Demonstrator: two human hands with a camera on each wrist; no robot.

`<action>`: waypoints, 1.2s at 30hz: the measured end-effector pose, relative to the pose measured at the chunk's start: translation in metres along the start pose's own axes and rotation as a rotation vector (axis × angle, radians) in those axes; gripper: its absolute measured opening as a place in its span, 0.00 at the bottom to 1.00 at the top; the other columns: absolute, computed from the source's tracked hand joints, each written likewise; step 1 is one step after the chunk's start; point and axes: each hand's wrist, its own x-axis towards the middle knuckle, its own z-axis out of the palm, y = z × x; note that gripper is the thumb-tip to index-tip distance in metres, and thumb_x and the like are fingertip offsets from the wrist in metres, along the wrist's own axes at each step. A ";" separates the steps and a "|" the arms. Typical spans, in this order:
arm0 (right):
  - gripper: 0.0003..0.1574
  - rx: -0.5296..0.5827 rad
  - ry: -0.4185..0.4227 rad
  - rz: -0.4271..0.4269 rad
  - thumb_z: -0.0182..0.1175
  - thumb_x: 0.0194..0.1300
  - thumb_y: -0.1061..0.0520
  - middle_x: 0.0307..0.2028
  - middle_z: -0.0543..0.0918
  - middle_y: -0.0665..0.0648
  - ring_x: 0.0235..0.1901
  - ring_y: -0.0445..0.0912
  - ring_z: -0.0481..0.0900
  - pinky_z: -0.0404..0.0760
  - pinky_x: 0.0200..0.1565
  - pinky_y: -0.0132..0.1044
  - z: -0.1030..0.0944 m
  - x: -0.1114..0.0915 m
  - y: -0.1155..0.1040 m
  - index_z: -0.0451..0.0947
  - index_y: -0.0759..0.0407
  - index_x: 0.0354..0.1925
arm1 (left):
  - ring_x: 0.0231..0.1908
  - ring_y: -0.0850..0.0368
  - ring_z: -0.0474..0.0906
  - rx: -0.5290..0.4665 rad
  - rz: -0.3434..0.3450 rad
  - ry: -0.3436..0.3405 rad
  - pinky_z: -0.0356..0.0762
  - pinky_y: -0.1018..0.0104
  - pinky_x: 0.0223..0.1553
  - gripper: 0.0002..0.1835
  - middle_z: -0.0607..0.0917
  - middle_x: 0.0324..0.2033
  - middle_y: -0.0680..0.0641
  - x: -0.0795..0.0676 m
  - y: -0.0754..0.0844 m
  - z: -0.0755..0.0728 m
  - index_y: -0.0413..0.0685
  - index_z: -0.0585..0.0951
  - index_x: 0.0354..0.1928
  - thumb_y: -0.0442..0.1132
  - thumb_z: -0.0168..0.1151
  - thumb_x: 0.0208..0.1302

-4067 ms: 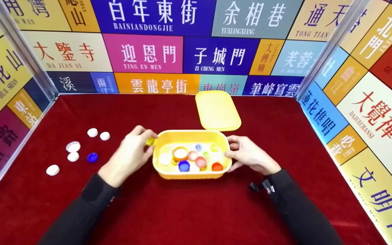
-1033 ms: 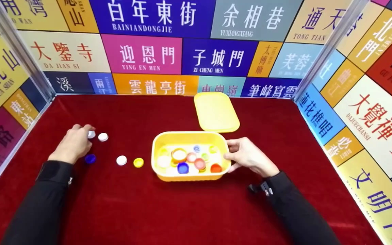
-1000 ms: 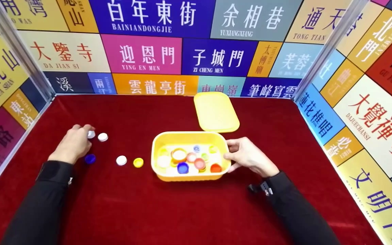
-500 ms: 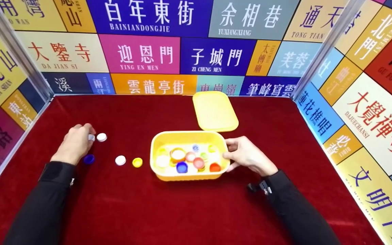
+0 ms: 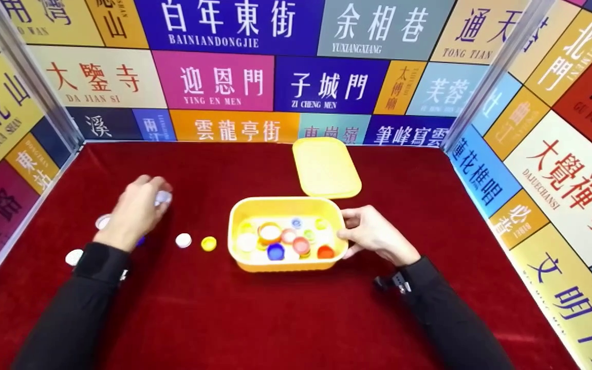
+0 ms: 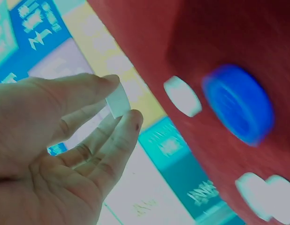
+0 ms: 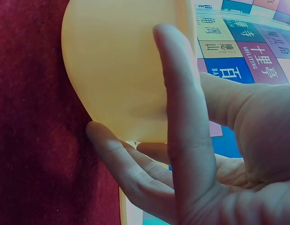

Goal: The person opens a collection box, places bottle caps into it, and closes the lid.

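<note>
My left hand (image 5: 134, 210) is raised at the left in the head view, pinching a white bottle cap (image 6: 117, 101) between thumb and fingertips. Below it a blue cap (image 5: 141, 240) is mostly hidden by the hand. My right hand (image 5: 378, 234) holds the right end of a yellow plastic box (image 5: 285, 266), its thumb along the wall and its fingers curled at the end, as the right wrist view shows. Several caps lie inside, among them a blue cap (image 5: 275, 252), a red cap (image 5: 326, 252) and an orange ring-like cap (image 5: 269, 234).
A white cap (image 5: 183, 240) and a yellow cap (image 5: 208, 243) lie side by side left of the box. Farther left are a larger white cap (image 5: 103, 221) and another white cap (image 5: 74, 257). The yellow lid (image 5: 327, 167) lies behind the box on red cloth (image 5: 285, 318).
Earlier my left hand held a yellow cap at the box; that cap now lies on the cloth. Since half a second ago the hand has moved right with a white cap. My right hand stays put.
</note>
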 end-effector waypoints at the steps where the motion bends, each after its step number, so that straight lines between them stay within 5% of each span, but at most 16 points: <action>1: 0.33 0.002 0.000 0.000 0.66 0.76 0.71 0.61 0.91 0.78 0.44 0.58 0.98 0.97 0.36 0.44 0.000 0.000 0.000 0.80 0.71 0.77 | 0.48 0.23 0.87 -0.008 0.014 0.002 0.88 0.27 0.57 0.12 0.86 0.49 0.26 0.001 0.008 0.002 0.31 0.88 0.55 0.27 0.73 0.73; 10: 0.34 -0.001 0.001 -0.003 0.66 0.77 0.71 0.62 0.91 0.79 0.44 0.57 0.98 0.97 0.36 0.44 0.001 0.001 0.002 0.79 0.72 0.77 | 0.48 0.33 0.90 -0.092 0.193 0.020 0.94 0.38 0.58 0.11 0.89 0.48 0.32 0.006 0.078 0.023 0.36 0.90 0.54 0.26 0.75 0.72; 17: 0.33 -0.007 0.005 -0.005 0.66 0.77 0.71 0.61 0.91 0.78 0.44 0.58 0.98 0.97 0.35 0.44 0.000 0.001 0.002 0.80 0.71 0.77 | 0.46 0.38 0.88 -0.101 0.326 -0.037 0.95 0.45 0.57 0.12 0.88 0.46 0.34 0.006 0.118 0.042 0.36 0.89 0.53 0.25 0.77 0.70; 26: 0.34 -0.008 0.004 0.010 0.66 0.77 0.71 0.61 0.91 0.77 0.44 0.57 0.98 0.97 0.36 0.44 0.001 0.002 0.001 0.80 0.69 0.78 | 0.43 0.41 0.85 -0.020 0.441 -0.141 0.91 0.51 0.48 0.13 0.86 0.44 0.39 -0.006 0.136 0.064 0.37 0.89 0.50 0.27 0.78 0.65; 36: 0.34 -0.002 0.006 0.010 0.66 0.76 0.70 0.61 0.91 0.77 0.44 0.56 0.98 0.97 0.35 0.45 0.000 0.002 0.002 0.81 0.70 0.77 | 0.43 0.42 0.83 -0.008 0.453 -0.123 0.89 0.52 0.47 0.10 0.86 0.46 0.39 -0.011 0.140 0.068 0.38 0.89 0.50 0.29 0.77 0.70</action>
